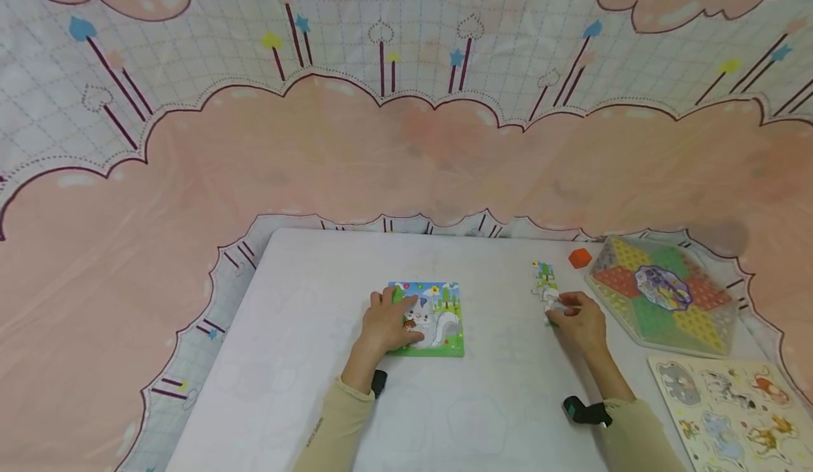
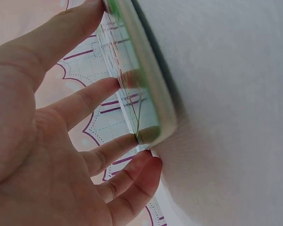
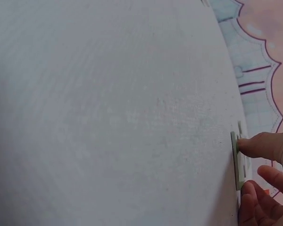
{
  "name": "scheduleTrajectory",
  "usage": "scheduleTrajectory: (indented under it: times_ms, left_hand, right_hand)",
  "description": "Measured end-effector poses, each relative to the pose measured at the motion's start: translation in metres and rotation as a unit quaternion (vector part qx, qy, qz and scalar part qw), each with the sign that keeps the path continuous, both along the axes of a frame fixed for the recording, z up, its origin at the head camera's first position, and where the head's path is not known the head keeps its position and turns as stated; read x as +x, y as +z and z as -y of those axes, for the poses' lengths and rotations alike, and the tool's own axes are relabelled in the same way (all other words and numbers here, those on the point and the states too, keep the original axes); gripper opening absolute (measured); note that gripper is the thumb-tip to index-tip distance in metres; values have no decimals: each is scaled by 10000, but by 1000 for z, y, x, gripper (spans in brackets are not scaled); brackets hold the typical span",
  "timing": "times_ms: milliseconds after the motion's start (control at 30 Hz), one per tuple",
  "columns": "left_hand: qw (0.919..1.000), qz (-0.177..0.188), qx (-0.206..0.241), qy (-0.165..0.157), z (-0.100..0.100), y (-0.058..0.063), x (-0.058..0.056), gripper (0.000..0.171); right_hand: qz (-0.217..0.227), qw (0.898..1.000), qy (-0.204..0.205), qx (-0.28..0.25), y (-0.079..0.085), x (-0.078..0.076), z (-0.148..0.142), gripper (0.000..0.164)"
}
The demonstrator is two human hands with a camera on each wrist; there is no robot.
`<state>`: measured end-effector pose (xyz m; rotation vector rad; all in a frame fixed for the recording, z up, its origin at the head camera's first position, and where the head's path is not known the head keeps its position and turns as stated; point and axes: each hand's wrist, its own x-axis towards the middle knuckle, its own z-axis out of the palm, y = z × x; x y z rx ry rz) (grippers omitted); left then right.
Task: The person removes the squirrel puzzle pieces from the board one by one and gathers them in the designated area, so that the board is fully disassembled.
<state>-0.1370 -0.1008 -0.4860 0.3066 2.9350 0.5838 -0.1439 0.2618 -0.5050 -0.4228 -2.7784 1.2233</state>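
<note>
A square jigsaw puzzle (image 1: 444, 334) with a grey and white squirrel picture lies on the white table. My left hand (image 1: 383, 322) rests over its left side, fingers spread. In the left wrist view the straight fingertips touch the face of the puzzle (image 2: 148, 106), beside its pale edge. Farther right, my right hand (image 1: 581, 322) pinches a puzzle piece (image 1: 551, 319) between thumb and fingers, low at the tabletop. The right wrist view shows this piece (image 3: 236, 162) edge-on, the thumb against it. Other loose pieces (image 1: 544, 274) lie just beyond that hand.
An orange-red block (image 1: 579, 258) sits at the back right, next to a clear hexagonal box (image 1: 660, 295) of coloured pieces. Nearer on the right lies a wooden animal puzzle board (image 1: 730, 415). A patterned pink and white cloth (image 1: 381, 154) hangs behind the table (image 1: 317, 281).
</note>
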Motion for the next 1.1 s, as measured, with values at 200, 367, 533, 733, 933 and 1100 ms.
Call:
scheduleTrajectory:
  times_ms: [200, 367, 533, 733, 933, 1100]
  left_hand:
    - [10000, -34, 15, -22, 0, 0, -1, 72]
    - [9999, -75, -58, -78, 1, -2, -2, 72]
    - [9999, -82, -40, -90, 0, -1, -1, 72]
    - [9998, -126, 29, -122, 0, -1, 0, 71]
    - [9998, -106, 30, -155, 0, -2, 1, 72]
    - [9998, -131, 18, -119, 4, -4, 0, 73]
  right_hand:
    - [-299, 9995, -67, 54, 4, -1, 6, 36]
    - [-760, 9964, 364, -77, 8, -5, 27, 28]
    - [-862, 9871, 1315, -300, 11, -4, 60, 24]
    - [-643, 9775, 1993, -267, 8, -3, 105, 21]
    - [-475, 9710, 2343, -51, 4, -9, 143, 23]
    - [-463, 9666, 2474, 484, -2, -20, 167, 30]
